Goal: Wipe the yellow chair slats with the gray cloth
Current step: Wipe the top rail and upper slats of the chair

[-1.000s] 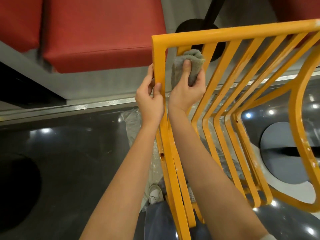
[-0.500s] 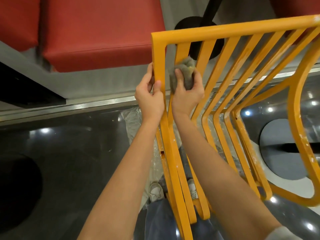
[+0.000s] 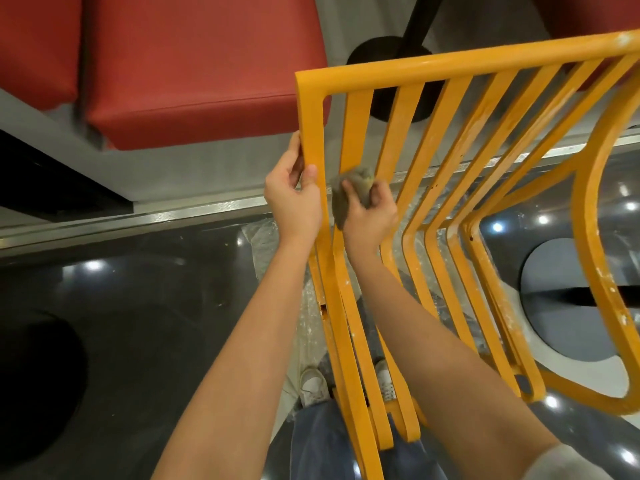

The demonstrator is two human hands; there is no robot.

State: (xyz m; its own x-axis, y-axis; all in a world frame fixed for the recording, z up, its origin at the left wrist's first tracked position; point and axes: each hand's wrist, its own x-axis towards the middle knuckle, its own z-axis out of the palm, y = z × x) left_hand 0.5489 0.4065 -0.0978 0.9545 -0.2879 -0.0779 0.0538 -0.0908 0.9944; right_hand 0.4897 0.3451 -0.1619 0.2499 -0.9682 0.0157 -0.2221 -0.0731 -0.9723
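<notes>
Your left hand (image 3: 294, 199) grips the outer rail of the yellow chair (image 3: 450, 69), thumb on its front. Your right hand (image 3: 372, 216) pinches the bunched gray cloth (image 3: 349, 188) around the 1st slat (image 3: 355, 133), beside that rail, above the dark floor (image 3: 138, 289).

Count, head view: one yellow chair (image 3: 313, 109), with seven slats (image 3: 398, 133) showing inside its frame. One gray cloth (image 3: 349, 188). Two hands: left hand (image 3: 292, 202), right hand (image 3: 372, 216). Two red seat cushions (image 3: 194, 64). Two white shoes (image 3: 313, 386). One black round table base (image 3: 388, 57).
</notes>
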